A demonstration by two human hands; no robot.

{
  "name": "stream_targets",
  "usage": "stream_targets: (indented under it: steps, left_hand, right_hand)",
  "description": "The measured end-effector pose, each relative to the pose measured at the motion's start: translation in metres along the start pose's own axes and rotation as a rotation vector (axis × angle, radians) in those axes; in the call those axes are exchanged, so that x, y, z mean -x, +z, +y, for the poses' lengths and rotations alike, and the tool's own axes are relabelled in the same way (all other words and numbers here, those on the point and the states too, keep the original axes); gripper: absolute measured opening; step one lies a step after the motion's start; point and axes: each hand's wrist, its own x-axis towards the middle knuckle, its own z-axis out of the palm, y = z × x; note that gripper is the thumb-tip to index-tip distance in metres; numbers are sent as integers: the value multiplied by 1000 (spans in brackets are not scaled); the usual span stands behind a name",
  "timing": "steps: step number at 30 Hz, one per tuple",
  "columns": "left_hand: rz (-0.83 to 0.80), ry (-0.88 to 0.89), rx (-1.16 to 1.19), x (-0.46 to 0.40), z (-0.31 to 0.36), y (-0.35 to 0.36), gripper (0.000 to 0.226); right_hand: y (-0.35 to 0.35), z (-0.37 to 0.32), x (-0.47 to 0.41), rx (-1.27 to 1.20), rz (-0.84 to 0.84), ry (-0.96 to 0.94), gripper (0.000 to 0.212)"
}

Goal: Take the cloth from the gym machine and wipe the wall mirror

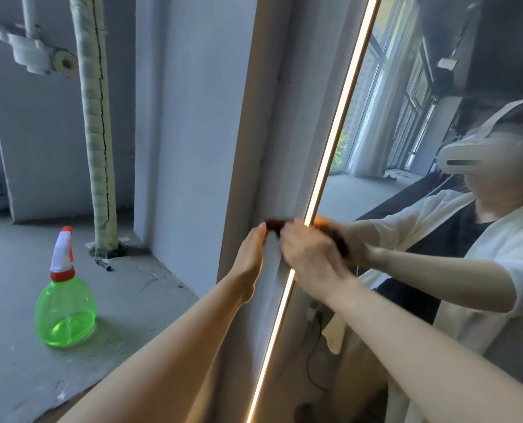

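The wall mirror (362, 190) fills the right side, with a lit strip (339, 117) along its left edge and a pale frame (248, 141) beside that. My right hand (309, 254) is shut on a dark cloth (275, 224) and presses it against the mirror's edge at the lit strip. Only the cloth's dark end shows past my fingers. My left hand (252, 251) lies flat against the side of the frame just left of the cloth, its fingertips next to the cloth's end. The glass reflects my arms and a person wearing a headset.
A green spray bottle (66, 300) with a white and red trigger stands on the concrete floor (132, 300) to the left. A wrapped pipe (97, 132) rises from the floor behind it, near a grey wall column (193, 117). A cable hangs below my right arm.
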Motion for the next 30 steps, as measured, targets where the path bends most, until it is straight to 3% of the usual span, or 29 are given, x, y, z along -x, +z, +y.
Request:
stream_targets:
  steps: [1, 3, 5, 7, 10, 12, 14, 17, 20, 23, 25, 27, 30]
  left_hand:
    - [-13, 9, -7, -2, 6, 1, 42]
    - [-23, 7, -17, -7, 15, 2, 48]
    - [-23, 1, 18, -13, 18, 4, 49]
    - [-15, -11, 58, -14, 16, 4, 49]
    - [-15, -17, 63, -13, 11, 4, 46]
    - [-21, -12, 63, -11, 13, 5, 46]
    - [-31, -5, 58, -13, 19, 8, 49]
    - [-26, -7, 36, -13, 23, 11, 50]
    - [-16, 8, 74, -11, 17, 13, 40]
    - [-9, 23, 66, -10, 15, 14, 42]
    - [-9, 10, 47, -10, 18, 16, 47]
    - [-13, -4, 56, -10, 24, 18, 51]
    - [-39, -1, 60, -11, 29, 22, 52]
  right_hand:
    - [-8, 13, -12, 44, 175, 63, 30]
    - [-31, 36, -31, 95, 312, 140, 29]
    - [-37, 44, -33, 110, 308, 145, 37]
    - [-20, 37, -17, 147, 200, 63, 39]
    - [3, 16, 4, 103, 24, -70, 26]
    - [-7, 20, -9, 53, 144, -75, 14]
    - [-27, 34, -31, 62, 305, 82, 29]
    - [-42, 50, -44, 137, 331, 182, 37]
    - [-17, 31, -17, 188, 176, 51, 28]
    - [-13, 13, 3, 30, 18, -22, 20]
    - [-22, 24, -9, 26, 161, 46, 14]
    - [-38, 42, -25, 84, 359, 196, 27]
    - [-45, 54, -23, 122, 375, 305, 41]
